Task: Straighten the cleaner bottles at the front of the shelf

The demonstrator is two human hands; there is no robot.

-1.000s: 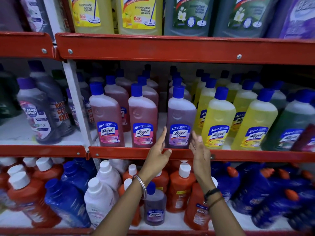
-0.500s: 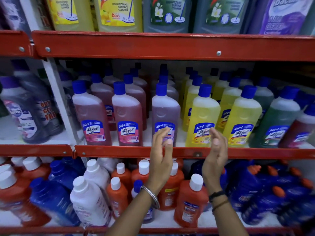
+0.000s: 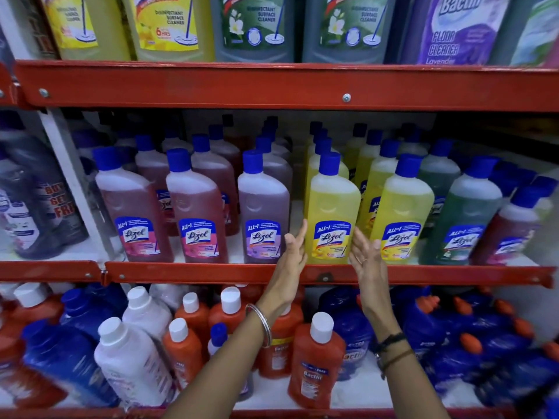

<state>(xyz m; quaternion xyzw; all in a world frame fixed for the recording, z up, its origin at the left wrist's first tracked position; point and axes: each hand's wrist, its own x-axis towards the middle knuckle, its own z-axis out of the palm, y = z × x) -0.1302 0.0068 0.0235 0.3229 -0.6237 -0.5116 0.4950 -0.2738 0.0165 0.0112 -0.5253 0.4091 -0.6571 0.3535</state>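
A row of blue-capped Lizol cleaner bottles stands at the front of the middle shelf (image 3: 211,272). A yellow bottle (image 3: 331,207) stands upright in the centre. My left hand (image 3: 292,255) is open at its left side, fingers pointing up, close to the label. My right hand (image 3: 364,252) is open at its right side, palm turned toward the bottle. Neither hand grips it. To the left stand a purple bottle (image 3: 262,210) and two pink bottles (image 3: 198,210). Another yellow bottle (image 3: 402,210) and a green one (image 3: 467,216) stand to the right.
More bottles fill the rows behind. The red upper shelf rail (image 3: 272,86) hangs just above the caps, with large cleaner jugs (image 3: 254,25) on top. Orange, white and blue bottles (image 3: 314,358) crowd the lower shelf. A white upright post (image 3: 75,189) divides the shelf at left.
Both hands have moved right, from around the purple bottle to either side of the first yellow bottle. The view has shifted right too.
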